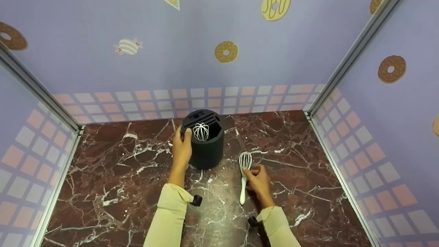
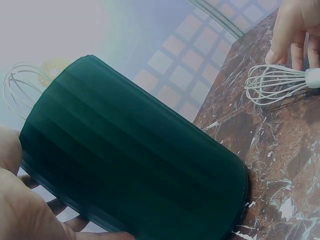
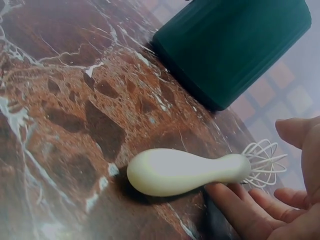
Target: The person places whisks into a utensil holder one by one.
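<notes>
A dark green, round utensil holder (image 1: 206, 154) stands upright on the tabletop, its slotted top facing up. The wire head of one whisk (image 1: 201, 132) sticks out of its large opening. My left hand (image 1: 181, 147) grips the holder's left side, thumb up at the rim and fingers round the wall. To the right, a second whisk (image 1: 243, 190) with white wires and a pale handle lies on the table. My right hand (image 1: 259, 180) is beside it, thumb over the wires in the head view; the right wrist view shows the fingers (image 3: 250, 205) spread loosely along its neck.
The tabletop (image 1: 137, 192) is dark red marble with white veins. A lilac back wall (image 1: 164, 61) with doughnut pictures and a tiled band rises right behind the holder. Side walls (image 1: 377, 113) with metal frame strips close in left and right.
</notes>
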The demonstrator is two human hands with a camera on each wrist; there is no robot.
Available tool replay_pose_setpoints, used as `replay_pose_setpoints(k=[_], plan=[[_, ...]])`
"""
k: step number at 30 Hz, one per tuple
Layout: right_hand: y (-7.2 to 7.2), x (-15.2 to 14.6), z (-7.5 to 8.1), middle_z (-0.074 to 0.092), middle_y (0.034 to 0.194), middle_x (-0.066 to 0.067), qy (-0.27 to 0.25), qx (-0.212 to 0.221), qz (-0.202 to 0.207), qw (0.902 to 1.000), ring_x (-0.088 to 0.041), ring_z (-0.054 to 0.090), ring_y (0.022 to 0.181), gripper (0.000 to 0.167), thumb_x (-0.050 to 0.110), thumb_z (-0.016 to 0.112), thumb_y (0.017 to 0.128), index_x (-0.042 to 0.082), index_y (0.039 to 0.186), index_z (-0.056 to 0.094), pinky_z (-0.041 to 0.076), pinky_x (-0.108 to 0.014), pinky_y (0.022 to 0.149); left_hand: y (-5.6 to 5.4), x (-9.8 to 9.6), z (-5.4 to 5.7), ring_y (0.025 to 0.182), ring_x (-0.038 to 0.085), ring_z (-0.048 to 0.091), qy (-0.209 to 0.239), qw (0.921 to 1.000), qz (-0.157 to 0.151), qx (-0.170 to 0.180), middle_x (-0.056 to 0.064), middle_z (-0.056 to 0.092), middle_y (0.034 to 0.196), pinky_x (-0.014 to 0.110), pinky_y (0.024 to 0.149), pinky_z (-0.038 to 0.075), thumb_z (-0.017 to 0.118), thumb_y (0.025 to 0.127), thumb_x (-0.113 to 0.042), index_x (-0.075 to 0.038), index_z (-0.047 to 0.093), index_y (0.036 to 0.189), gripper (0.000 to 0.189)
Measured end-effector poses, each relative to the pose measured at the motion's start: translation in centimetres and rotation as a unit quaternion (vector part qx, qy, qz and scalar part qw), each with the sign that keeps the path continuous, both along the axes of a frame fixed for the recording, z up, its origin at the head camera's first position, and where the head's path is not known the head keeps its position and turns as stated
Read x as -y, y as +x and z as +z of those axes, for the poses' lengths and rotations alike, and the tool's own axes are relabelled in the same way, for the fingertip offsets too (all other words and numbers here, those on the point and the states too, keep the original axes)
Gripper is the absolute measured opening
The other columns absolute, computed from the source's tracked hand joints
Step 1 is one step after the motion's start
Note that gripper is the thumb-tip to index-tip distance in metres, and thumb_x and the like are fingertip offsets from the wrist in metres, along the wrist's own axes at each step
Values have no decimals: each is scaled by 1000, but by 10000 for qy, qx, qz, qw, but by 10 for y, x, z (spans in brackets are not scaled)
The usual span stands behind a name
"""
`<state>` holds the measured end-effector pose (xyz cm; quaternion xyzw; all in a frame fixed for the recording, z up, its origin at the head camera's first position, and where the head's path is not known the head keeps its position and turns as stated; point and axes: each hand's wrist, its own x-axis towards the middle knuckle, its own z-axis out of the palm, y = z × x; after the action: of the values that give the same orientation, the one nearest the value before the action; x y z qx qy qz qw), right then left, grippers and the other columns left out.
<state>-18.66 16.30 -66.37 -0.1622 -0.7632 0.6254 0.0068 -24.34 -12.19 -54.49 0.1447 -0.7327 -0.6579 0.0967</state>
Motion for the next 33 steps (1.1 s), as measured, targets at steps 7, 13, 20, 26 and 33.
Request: replay_pose_setpoints(k=[7, 13, 20, 26, 33], plan=[[1, 5, -1, 72, 95, -11, 852, -119, -27, 9963, -19, 68, 73, 68, 34, 93, 82, -1, 130, 59, 60, -34, 55, 0, -1, 0, 150, 36, 41, 7, 10000, 5, 14, 16, 42, 163, 50, 123, 31, 51, 111, -41, -13, 41, 163, 60], [0, 7, -4, 74, 97, -10, 1378, -55, 77, 9904, -21, 71, 73, 70, 35, 96, 78, 1, 127, 60, 59, -32, 55, -1, 0, 0, 150, 37, 39, -63, 10000, 3, 30, 16, 42, 164, 51, 124, 30, 51, 111, -42, -14, 41, 163, 60], [0, 6, -3, 76, 94, -11, 1480, -117, 276, 9885, -23, 73, 75, 66, 17, 98, 75, -3, 125, 58, 60, -33, 55, -2, 0, -1, 150, 34, 41, -13, 10000, -36, 17, 15, 42, 163, 49, 123, 32, 51, 111, -41, -13, 41, 163, 59], [-1, 1, 1, 76, 92, -13, 884, 153, 506, 9947, -17, 69, 66, 63, 5, 89, 76, -6, 128, 55, 58, -30, 50, -1, 0, 0, 150, 34, 41, -2, 10000, -12, -9, 16, 43, 163, 48, 124, 31, 51, 111, -39, -12, 41, 163, 60], [-1, -6, 0, 68, 100, -16, -778, 765, 712, 9915, -19, 68, 69, 65, -1, 80, 84, -7, 138, 44, 59, -32, 51, -1, -1, -1, 149, 35, 41, -66, 10000, 34, -21, 16, 44, 162, 50, 124, 30, 51, 111, -40, -12, 41, 163, 60]])
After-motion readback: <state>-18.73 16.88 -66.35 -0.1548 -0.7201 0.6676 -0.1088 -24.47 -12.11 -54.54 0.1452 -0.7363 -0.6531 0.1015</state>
